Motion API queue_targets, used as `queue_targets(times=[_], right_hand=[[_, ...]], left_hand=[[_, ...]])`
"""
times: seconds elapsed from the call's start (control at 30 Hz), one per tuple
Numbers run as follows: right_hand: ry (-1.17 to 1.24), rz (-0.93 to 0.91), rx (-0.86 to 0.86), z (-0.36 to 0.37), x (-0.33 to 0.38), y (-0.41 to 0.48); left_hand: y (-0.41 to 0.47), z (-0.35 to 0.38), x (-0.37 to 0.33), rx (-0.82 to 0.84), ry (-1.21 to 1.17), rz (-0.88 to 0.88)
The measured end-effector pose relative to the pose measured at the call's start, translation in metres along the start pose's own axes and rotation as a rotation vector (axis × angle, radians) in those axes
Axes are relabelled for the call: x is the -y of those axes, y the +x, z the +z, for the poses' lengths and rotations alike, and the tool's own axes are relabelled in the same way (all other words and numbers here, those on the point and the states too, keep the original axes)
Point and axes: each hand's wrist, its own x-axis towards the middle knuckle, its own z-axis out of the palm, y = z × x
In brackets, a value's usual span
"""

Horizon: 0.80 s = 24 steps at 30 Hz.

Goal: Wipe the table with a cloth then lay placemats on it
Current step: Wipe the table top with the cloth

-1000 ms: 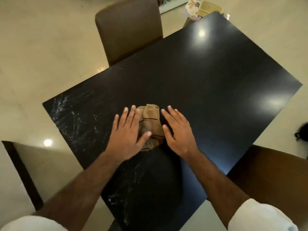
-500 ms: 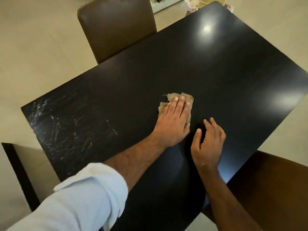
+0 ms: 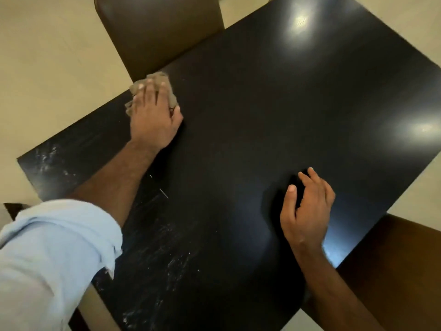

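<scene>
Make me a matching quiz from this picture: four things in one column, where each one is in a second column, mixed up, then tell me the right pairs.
Things
1. cloth
2. right hand
3. padded chair
4. white smears

Places
A. at the far edge of the table, just beyond the cloth
B. resting on the tabletop near the right edge, holding nothing
C. spread over the left and near part of the tabletop
D. pressed under the left hand, close to the far edge

Pairs: 1-D, 2-B, 3-A, 4-C
</scene>
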Motion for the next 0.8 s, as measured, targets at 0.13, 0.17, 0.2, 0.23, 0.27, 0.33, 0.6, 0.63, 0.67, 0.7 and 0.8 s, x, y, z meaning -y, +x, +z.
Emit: queue_targets(times=[0.13, 0.17, 0.2, 0.23, 0.27, 0.33, 0.6, 0.63, 0.67, 0.7, 0.8], right_hand=[[0.019, 0.006, 0.01, -0.003, 0.006, 0.001], [0.022, 0.0, 0.013, -0.004, 0.008, 0.001], [0.022, -0.009, 0.015, -0.005, 0.009, 0.002], [0.019, -0.019, 0.016, -0.004, 0.01, 0.001], [0.015, -0.028, 0.013, -0.004, 0.009, 0.0], [0.017, -0.048, -0.002, -0.003, 0.008, 0.001], [-0.046, -0.168, 0.013, -0.006, 0.007, -0.015], [-0.07, -0.231, 0.051, -0.008, 0.011, -0.022], [-0.097, -0.311, 0.106, -0.009, 0.017, -0.035], [-0.129, -0.392, 0.175, -0.01, 0.024, -0.05], [-0.179, -0.513, 0.337, -0.007, 0.042, -0.094]], left_hand=[[-0.084, 0.009, 0.011, -0.03, 0.027, -0.089], [-0.107, 0.012, 0.005, -0.034, 0.042, -0.075], [-0.13, 0.016, -0.004, -0.032, 0.053, -0.049], [-0.153, 0.02, -0.015, -0.024, 0.055, -0.015], [-0.177, 0.026, -0.027, -0.012, 0.047, 0.031], [-0.226, 0.04, -0.056, 0.033, 0.025, 0.141], [-0.336, 0.039, -0.018, 0.154, 0.043, 0.15], [-0.329, 0.037, -0.006, 0.122, 0.055, 0.119], [-0.32, 0.035, 0.001, 0.089, 0.062, 0.095], [-0.308, 0.033, 0.004, 0.061, 0.059, 0.077], [-0.281, 0.032, -0.009, 0.001, 0.043, 0.054]])
